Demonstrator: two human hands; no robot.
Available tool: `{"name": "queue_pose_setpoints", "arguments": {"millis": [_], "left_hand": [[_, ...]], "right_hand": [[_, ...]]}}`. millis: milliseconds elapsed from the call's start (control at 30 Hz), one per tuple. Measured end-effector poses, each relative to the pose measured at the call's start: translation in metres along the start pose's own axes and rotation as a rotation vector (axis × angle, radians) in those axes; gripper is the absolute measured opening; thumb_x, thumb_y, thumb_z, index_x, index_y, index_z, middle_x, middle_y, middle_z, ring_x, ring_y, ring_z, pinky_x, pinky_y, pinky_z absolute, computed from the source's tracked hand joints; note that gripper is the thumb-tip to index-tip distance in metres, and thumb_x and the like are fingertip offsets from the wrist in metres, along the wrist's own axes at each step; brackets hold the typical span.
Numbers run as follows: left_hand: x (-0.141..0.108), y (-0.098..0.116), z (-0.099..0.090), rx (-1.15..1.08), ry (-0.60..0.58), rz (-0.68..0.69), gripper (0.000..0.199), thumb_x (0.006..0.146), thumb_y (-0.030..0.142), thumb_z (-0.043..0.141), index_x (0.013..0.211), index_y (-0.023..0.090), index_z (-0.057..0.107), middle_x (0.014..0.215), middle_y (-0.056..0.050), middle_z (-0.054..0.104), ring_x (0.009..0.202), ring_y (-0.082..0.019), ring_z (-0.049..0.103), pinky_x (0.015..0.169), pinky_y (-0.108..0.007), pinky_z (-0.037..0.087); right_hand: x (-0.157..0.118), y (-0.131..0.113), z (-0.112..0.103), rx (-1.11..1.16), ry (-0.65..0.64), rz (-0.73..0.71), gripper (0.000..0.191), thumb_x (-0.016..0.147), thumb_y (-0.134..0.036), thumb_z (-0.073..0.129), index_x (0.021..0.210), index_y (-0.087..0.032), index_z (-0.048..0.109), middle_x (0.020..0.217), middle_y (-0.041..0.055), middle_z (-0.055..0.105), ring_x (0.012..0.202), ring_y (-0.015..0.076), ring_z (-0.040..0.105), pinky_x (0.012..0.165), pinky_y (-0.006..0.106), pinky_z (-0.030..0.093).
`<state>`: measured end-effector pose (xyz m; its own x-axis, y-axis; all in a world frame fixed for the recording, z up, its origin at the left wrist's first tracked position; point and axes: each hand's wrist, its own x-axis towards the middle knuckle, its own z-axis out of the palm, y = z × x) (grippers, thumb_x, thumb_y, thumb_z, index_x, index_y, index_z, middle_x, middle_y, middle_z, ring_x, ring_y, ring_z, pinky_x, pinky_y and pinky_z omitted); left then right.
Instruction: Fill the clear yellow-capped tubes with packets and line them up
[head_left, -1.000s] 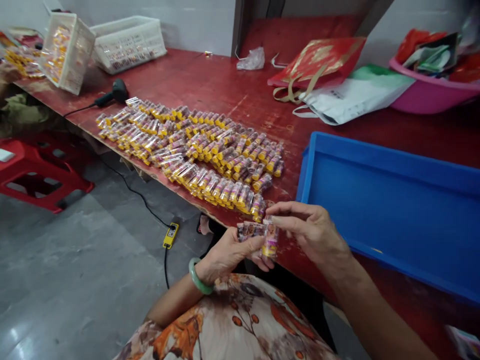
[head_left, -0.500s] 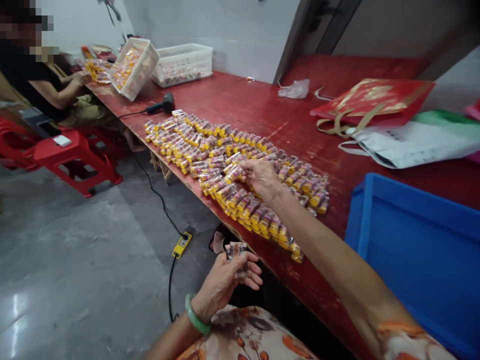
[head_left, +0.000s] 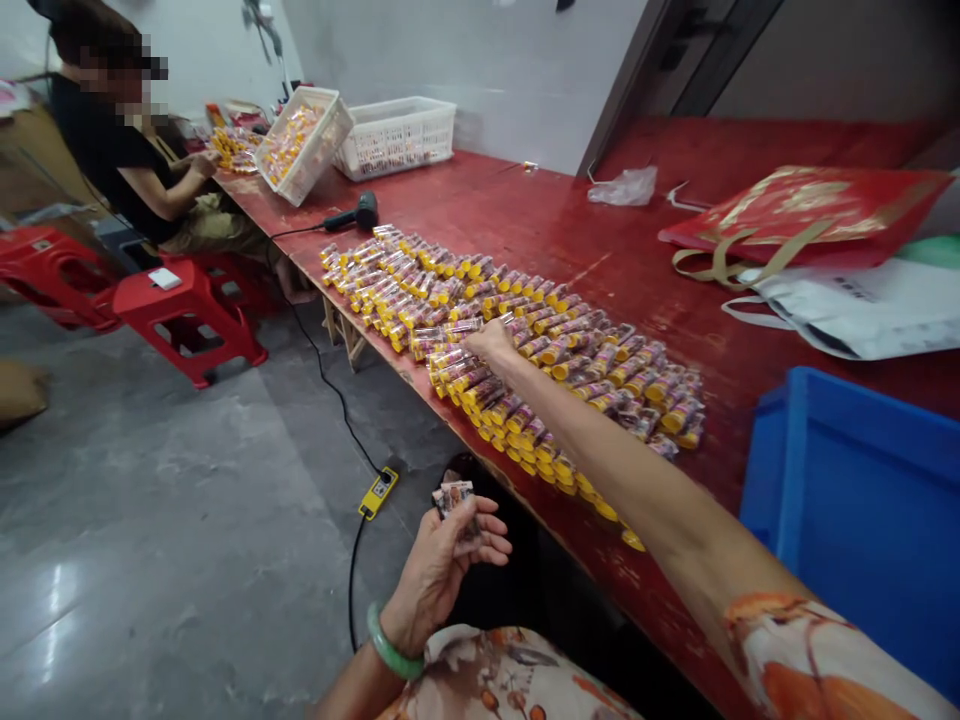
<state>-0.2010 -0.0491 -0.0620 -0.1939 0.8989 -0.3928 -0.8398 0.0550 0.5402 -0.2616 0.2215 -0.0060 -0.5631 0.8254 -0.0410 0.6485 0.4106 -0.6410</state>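
Note:
My left hand (head_left: 454, 545) is held low, in front of the table edge, palm up. Its thumb presses a few small printed cards (head_left: 454, 497) against the fingers, which are otherwise loosely spread. A green bangle circles that wrist. My right hand (head_left: 491, 342) reaches across to the pile of small clear wrapped tubes with yellow ends (head_left: 517, 415). Its fingers are curled together and point down among the tubes, touching them. The fingertips are partly hidden, so what they pinch cannot be made out. The tubes lie in stacked rows along the table edge.
On the red table (head_left: 555, 235) lie a hair dryer (head_left: 364, 210), white baskets (head_left: 397, 135), a red bag (head_left: 810, 215) and a white bag (head_left: 870, 310). A blue bin (head_left: 862, 520) stands at right. Another person (head_left: 127, 160) sits far left near red stools (head_left: 187, 310). A cable and yellow power strip (head_left: 379, 493) lie on the floor.
My view has turned a little left, so things appear shifted right. My right hand has moved slightly over the tubes and its fingers are more hidden. My left hand still holds the cards.

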Motion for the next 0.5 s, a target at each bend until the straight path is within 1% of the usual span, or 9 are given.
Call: {"name": "queue_pose_setpoints", "arguments": {"millis": [67,133,200,267,333,400,433,467,500], "left_hand": [[0.001,0.005,0.000,-0.036,0.004,0.016,0.032,0.086,0.035,0.060,0.097,0.005,0.065,0.080,-0.012,0.068,0.067,-0.018,0.068,0.061,-0.026,0.055],[-0.001,0.008,0.002,-0.021,-0.001,0.022,0.030,0.087,0.032,0.058,0.098,0.006,0.064,0.082,-0.013,0.069,0.070,-0.019,0.069,0.062,-0.026,0.055],[-0.004,0.009,0.007,0.066,-0.007,0.021,0.028,0.085,0.031,0.062,0.100,0.007,0.064,0.083,-0.012,0.071,0.072,-0.020,0.069,0.060,-0.026,0.056],[-0.006,0.007,0.013,0.170,-0.026,0.006,0.030,0.081,0.030,0.068,0.102,0.009,0.063,0.085,-0.012,0.072,0.073,-0.020,0.069,0.058,-0.025,0.056],[-0.005,0.001,0.021,0.249,-0.045,-0.037,0.033,0.076,0.031,0.074,0.100,0.010,0.065,0.084,-0.011,0.072,0.072,-0.020,0.069,0.054,-0.023,0.055],[-0.004,-0.009,0.031,0.294,-0.059,-0.104,0.034,0.073,0.032,0.077,0.097,0.009,0.066,0.083,-0.012,0.073,0.071,-0.020,0.069,0.053,-0.022,0.055],[-0.003,-0.014,0.037,0.307,-0.070,-0.147,0.035,0.071,0.032,0.078,0.095,0.009,0.067,0.083,-0.012,0.073,0.071,-0.020,0.069,0.054,-0.023,0.056],[-0.003,-0.020,0.043,0.315,-0.086,-0.192,0.035,0.071,0.033,0.079,0.094,0.009,0.067,0.083,-0.012,0.073,0.073,-0.021,0.070,0.057,-0.024,0.057],[-0.002,-0.025,0.049,0.322,-0.105,-0.233,0.034,0.071,0.032,0.079,0.094,0.009,0.068,0.085,-0.013,0.073,0.075,-0.022,0.070,0.061,-0.026,0.058]], "right_hand": [[-0.009,-0.004,-0.006,-0.055,0.050,0.028,0.018,0.086,-0.029,0.064,0.080,-0.013,0.061,0.075,0.0026,0.059,0.070,0.0136,0.056,0.065,0.028,0.048],[-0.027,-0.006,-0.020,-0.085,0.096,-0.004,0.016,0.080,-0.023,0.065,0.069,-0.013,0.061,0.067,0.0038,0.058,0.070,0.0165,0.056,0.065,0.028,0.044],[-0.053,-0.002,-0.045,-0.103,0.143,-0.072,0.015,0.078,-0.022,0.064,0.066,-0.013,0.064,0.066,0.0042,0.060,0.074,0.0177,0.057,0.066,0.027,0.041],[-0.086,0.014,-0.083,-0.118,0.194,-0.130,0.011,0.077,-0.024,0.063,0.072,-0.015,0.068,0.076,0.0024,0.065,0.078,0.0158,0.058,0.069,0.024,0.041],[-0.129,0.044,-0.133,-0.151,0.268,-0.172,0.012,0.077,-0.023,0.061,0.078,-0.016,0.071,0.086,0.0014,0.068,0.080,0.0143,0.059,0.072,0.023,0.042],[-0.182,0.087,-0.189,-0.252,0.357,-0.147,0.016,0.079,-0.023,0.058,0.084,-0.016,0.072,0.090,0.0034,0.069,0.082,0.0156,0.061,0.074,0.024,0.043],[-0.212,0.111,-0.216,-0.338,0.393,-0.061,0.019,0.080,-0.025,0.057,0.086,-0.016,0.072,0.092,0.0048,0.069,0.085,0.0176,0.061,0.076,0.026,0.044],[-0.242,0.137,-0.241,-0.445,0.401,0.096,0.022,0.082,-0.027,0.055,0.090,-0.017,0.072,0.094,0.0059,0.069,0.088,0.0195,0.062,0.077,0.028,0.044],[-0.272,0.163,-0.262,-0.546,0.340,0.281,0.025,0.084,-0.028,0.052,0.094,-0.019,0.072,0.096,0.0062,0.070,0.088,0.0205,0.062,0.077,0.029,0.045]]}}
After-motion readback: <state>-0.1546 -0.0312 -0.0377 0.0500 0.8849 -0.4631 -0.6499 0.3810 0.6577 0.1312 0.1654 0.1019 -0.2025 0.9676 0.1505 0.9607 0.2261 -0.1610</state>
